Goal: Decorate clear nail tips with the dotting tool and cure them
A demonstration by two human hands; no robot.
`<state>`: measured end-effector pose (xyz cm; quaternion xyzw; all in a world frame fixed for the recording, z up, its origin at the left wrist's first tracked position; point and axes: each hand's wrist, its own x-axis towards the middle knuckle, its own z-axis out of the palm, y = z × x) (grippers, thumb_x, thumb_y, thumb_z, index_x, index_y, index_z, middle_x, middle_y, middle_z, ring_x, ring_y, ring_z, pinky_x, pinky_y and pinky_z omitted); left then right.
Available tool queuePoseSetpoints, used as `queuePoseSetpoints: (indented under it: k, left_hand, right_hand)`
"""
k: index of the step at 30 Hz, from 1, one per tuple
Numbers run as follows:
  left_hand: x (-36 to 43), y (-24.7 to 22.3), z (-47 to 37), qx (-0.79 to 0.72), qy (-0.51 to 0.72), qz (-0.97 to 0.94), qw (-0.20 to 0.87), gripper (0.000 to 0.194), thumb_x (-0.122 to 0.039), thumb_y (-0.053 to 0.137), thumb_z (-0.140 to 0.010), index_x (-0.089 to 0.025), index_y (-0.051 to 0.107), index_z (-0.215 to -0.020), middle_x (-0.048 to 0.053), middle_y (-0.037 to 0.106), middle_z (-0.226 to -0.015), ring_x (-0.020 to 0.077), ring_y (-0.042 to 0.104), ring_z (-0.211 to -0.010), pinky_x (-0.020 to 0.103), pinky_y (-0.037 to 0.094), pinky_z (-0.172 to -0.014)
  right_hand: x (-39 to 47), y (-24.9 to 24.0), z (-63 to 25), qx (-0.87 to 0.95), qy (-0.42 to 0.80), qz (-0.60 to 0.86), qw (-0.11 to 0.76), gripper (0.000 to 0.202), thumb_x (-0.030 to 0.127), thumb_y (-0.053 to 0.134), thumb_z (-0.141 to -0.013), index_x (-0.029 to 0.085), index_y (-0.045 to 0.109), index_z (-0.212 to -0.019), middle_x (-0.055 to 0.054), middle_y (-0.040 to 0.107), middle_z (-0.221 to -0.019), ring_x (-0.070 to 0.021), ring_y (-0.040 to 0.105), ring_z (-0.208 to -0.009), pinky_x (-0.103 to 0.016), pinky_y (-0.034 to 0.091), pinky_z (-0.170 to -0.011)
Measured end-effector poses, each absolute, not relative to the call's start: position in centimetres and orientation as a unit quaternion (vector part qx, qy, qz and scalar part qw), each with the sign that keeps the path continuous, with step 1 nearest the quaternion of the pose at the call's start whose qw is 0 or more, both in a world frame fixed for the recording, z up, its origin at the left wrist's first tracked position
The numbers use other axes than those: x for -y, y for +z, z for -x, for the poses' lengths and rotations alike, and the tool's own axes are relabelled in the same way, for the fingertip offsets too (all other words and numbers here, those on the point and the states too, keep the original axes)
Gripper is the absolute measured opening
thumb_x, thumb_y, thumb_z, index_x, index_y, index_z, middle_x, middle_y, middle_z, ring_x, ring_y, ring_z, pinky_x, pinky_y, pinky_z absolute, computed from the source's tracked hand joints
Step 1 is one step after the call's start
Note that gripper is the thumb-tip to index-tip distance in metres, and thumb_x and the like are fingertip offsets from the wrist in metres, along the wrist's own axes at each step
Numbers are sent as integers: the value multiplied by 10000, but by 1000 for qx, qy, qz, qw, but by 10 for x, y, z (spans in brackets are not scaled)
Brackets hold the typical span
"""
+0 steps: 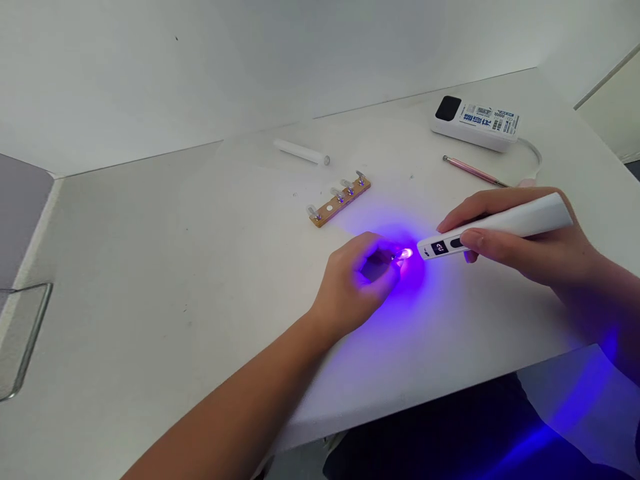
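A small glowing piece (406, 253) is pinched by fingers of the left hand (346, 285); near it, a white lamp (520, 219) is gripped by the right hand (556, 250).

Rack (345, 200) (on table (225, 300)) left of lamp (505, 222)

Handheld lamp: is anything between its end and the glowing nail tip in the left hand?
Nothing visible: only a violet-lit gap separates the handheld lamp from the glowing nail tip. The left hand holds the tip from the opposite side, and the brown nail-tip strip lies farther back, off that line.
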<state>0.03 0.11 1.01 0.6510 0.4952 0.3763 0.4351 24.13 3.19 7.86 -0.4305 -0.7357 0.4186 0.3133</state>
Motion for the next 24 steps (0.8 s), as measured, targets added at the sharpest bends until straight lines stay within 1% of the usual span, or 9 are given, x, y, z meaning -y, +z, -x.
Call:
queuePoseSetpoints:
  k: [4,9,16,21,24]
  left_hand:
    - [-1,10,0,-495,378,-647,440,80,-204,675,-869,-205,714,-939,38,755,-913,182,701,-808,325,565,-716]
    - [-1,9,0,-495,377,-647,441,95,-186,674,-859,-200,715,-944,36,759,-913,169,684,-781,310,554,-691]
    - [-1,10,0,-494,376,-649,439,91,-193,671,-864,-202,715,-943,38,759,-907,175,690,-787,310,555,-687]
    - [0,8,0,-495,376,-648,440,87,-201,675,-866,-207,717,-942,38,754,-904,182,698,-794,322,570,-704]
    - [-1,8,0,-495,376,-651,436,83,-196,673,-868,-205,718,-937,38,752,-906,178,694,-792,320,567,-706]
  right_hand:
    - [-32,79,-241,734,417,437,310,147,380,762,-935,258,830,-890,-6,703,-644,-155,606,-557,-314,436,-483]
    - [-32,80,-242,736,425,425,312,147,371,764,-942,250,827,-887,-5,705,-653,-145,604,-560,-308,417,-485]
    - [-32,80,-241,734,422,433,310,120,356,766,-927,262,830,-890,-1,703,-638,-148,605,-549,-310,423,-477]
    - [-32,82,-240,735,420,438,301,138,371,771,-927,257,827,-874,-3,707,-640,-151,608,-551,-310,429,-481]
    - [-32,80,-242,738,419,429,310,136,373,773,-936,258,834,-895,-2,705,-650,-144,605,-556,-305,418,-484]
